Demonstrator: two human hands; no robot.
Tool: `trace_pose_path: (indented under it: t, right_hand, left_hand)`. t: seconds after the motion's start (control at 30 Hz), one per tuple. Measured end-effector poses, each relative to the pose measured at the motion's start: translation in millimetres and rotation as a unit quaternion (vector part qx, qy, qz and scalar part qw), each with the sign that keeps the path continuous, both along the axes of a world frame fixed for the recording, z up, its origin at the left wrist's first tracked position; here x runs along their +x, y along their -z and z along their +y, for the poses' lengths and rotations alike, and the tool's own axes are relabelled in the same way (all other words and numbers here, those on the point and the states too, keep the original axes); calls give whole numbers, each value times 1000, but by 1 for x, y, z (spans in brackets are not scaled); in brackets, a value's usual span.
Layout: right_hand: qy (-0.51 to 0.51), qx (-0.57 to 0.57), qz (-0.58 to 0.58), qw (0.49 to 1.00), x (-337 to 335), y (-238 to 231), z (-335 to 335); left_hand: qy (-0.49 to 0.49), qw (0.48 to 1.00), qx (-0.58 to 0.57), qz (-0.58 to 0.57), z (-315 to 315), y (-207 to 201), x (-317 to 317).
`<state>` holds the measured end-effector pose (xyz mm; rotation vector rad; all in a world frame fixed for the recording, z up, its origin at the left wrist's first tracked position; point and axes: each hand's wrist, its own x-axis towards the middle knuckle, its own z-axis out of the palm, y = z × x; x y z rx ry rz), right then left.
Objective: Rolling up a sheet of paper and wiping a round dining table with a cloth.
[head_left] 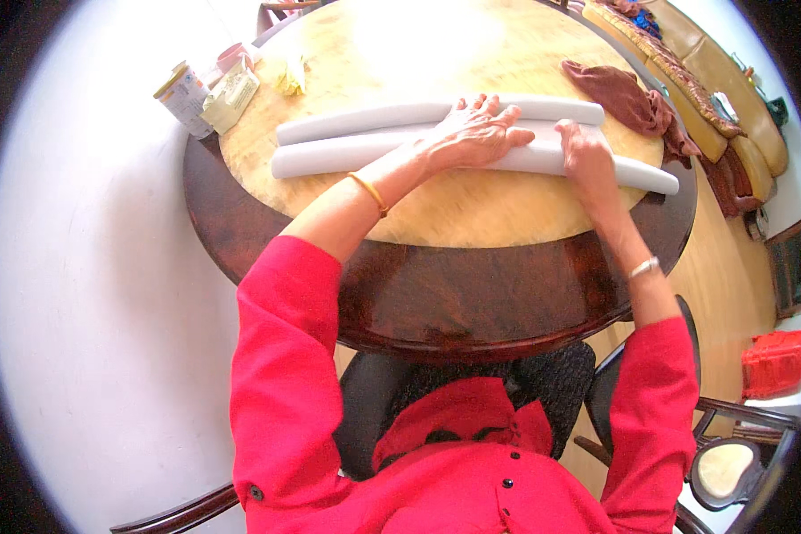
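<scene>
A whitish-grey sheet lies across the table in two long rolls, a far roll (356, 118) and a near roll (329, 158). A narrow flat strip of it shows between them on the right. My left hand (479, 135) rests palm down across both rolls near their middle, fingers spread. Further right, my right hand (586, 158) is closed in a fist at the near roll, its thumb side toward the flat strip. What lies inside that fist is mostly hidden. The near roll's right end reaches past my right hand, over the dark table rim.
The round table (472, 294) has a dark glossy rim and a pale top. A brown cloth (627, 100) lies at the right. At the far left stand a can (183, 96), a cream box (231, 100) and a yellow item (291, 75). Chairs and a tan sofa (685, 53) surround it.
</scene>
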<state>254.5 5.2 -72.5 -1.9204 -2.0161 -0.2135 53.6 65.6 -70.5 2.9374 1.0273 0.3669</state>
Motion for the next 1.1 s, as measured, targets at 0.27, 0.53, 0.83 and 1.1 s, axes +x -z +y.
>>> trace_pose_path:
  t: [0.27, 0.53, 0.83, 1.1]
  right_hand:
    - [-139, 110, -105, 979, 5, 23, -20]
    - [-126, 29, -62, 990, 11, 16, 14]
    - [-117, 44, -58, 990, 3, 9, -8]
    - [-152, -1, -55, 987, 10, -12, -92]
  left_hand:
    - [-99, 992, 0, -84, 34, -13, 7]
    - [-28, 976, 189, -100, 14, -1, 6]
    - [49, 973, 181, -132, -27, 5, -4]
    - [124, 983, 95, -101, -98, -17, -6]
